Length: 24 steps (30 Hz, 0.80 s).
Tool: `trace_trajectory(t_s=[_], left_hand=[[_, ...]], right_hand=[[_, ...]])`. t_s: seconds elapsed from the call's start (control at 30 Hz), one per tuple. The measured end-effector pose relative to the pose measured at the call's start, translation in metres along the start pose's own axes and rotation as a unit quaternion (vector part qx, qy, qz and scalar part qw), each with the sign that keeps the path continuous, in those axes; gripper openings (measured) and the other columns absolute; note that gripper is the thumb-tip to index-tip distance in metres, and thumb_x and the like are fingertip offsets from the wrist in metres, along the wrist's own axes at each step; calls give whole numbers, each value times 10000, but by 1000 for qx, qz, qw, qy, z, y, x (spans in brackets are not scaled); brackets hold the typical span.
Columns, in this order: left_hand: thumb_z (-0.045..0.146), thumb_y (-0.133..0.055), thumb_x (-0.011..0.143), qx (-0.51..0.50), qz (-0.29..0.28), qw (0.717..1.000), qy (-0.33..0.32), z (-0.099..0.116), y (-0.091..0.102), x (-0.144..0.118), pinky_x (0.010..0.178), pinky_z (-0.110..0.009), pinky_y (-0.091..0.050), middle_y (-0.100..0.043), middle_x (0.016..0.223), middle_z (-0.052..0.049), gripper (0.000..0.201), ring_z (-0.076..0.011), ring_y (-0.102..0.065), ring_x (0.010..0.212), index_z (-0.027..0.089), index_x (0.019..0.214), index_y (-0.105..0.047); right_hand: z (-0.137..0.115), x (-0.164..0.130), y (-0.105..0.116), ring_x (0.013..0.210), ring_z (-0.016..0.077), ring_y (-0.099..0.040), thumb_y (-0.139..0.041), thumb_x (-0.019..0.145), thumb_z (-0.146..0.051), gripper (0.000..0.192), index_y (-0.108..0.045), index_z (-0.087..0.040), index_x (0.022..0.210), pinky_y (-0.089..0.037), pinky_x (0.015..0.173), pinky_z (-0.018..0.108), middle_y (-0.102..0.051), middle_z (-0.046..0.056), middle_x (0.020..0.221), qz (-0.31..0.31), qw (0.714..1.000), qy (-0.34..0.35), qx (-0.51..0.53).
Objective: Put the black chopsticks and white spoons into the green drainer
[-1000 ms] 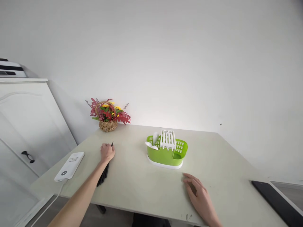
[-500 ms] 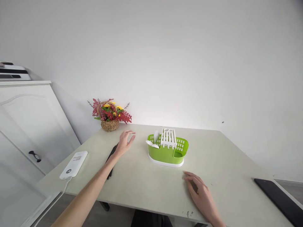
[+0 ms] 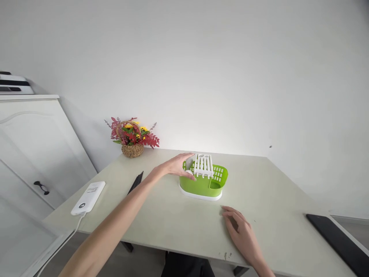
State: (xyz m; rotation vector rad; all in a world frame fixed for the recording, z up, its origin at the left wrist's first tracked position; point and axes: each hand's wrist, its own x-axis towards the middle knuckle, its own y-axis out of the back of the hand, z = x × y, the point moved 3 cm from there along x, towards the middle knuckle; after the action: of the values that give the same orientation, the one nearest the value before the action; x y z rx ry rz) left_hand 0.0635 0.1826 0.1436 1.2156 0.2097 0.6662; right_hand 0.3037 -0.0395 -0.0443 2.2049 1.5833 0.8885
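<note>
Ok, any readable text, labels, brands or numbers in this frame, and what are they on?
Nothing can be read.
White power bank: dark printed lines and a round mark, too small and blurred to read.
Green cutlery holder, flower basket, black flat object at the table edge: no visible text.

Both arms are bare as far as the view reaches: no sleeve, cuff or glove shows on either forearm. The left hand has no ring, watch or band on its fingers or wrist. The right hand is likewise plain, with short nails and nothing worn at the wrist. At the near edge, under the table, a dark patch may be the person's clothing, though it is too cut off to tell.
</note>
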Motion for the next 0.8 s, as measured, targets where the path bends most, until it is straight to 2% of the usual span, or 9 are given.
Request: trace_trajectory(t_s=[0.1, 0.2, 0.3, 0.47, 0.6, 0.8], left_hand=[[678, -878, 616, -1, -11, 1000, 15, -1, -2, 5, 1217, -449, -358, -477, 1588, -169, 1119, -367, -462, 1453, 191, 1541, -480], [653, -869, 654, -10, 40, 999, -8, 2, -3, 0, 1139, -412, -442, -566, 1459, -141, 911, -331, -554, 1350, 225, 1415, -609], [641, -874, 660, -13, 85, 996, -17, 5, -5, -8, 1046, -379, -506, -588, 1335, -118, 774, -296, -627, 1219, 240, 1295, -685], [665, -795, 766, 3, 93, 995, -27, 14, -9, -19, 982, -356, -529, -606, 1290, -98, 582, -258, -683, 1076, 226, 1145, -736], [680, -714, 846, 26, 120, 992, -34, 18, -13, -27, 902, -350, -548, -618, 1307, -93, 493, -231, -700, 973, 243, 1070, -756], [663, -718, 854, 45, 154, 986, -41, 16, -16, -29, 819, -330, -538, -645, 1255, -81, 430, -198, -703, 849, 244, 893, -805]], right_hand=[[0, 1, 1, 1249, 275, -630, -498, 963, -400, 263, -730, -282, 996, -536, 1005, 450, -694, 71, 1345, -4, 1000, 0, 9], [-1, 1, 1, 1237, 275, -637, -499, 959, -397, 263, -732, -280, 989, -541, 997, 448, -700, 75, 1331, -3, 1000, 0, 18], [-1, 1, 0, 1236, 274, -639, -505, 958, -394, 264, -738, -276, 997, -535, 1013, 447, -703, 82, 1325, 0, 1000, 6, 25], [0, 0, 0, 1229, 284, -644, -510, 956, -397, 271, -741, -265, 1008, -541, 1001, 452, -712, 98, 1304, 6, 999, 7, 30], [-3, 0, 2, 1231, 285, -638, -507, 961, -396, 263, -735, -271, 1005, -522, 1025, 465, -710, 89, 1307, 3, 999, 5, 34], [-1, -1, 3, 1254, 287, -614, -497, 975, -409, 265, -720, -271, 1013, -538, 963, 439, -697, 87, 1326, -9, 999, -6, 33]])
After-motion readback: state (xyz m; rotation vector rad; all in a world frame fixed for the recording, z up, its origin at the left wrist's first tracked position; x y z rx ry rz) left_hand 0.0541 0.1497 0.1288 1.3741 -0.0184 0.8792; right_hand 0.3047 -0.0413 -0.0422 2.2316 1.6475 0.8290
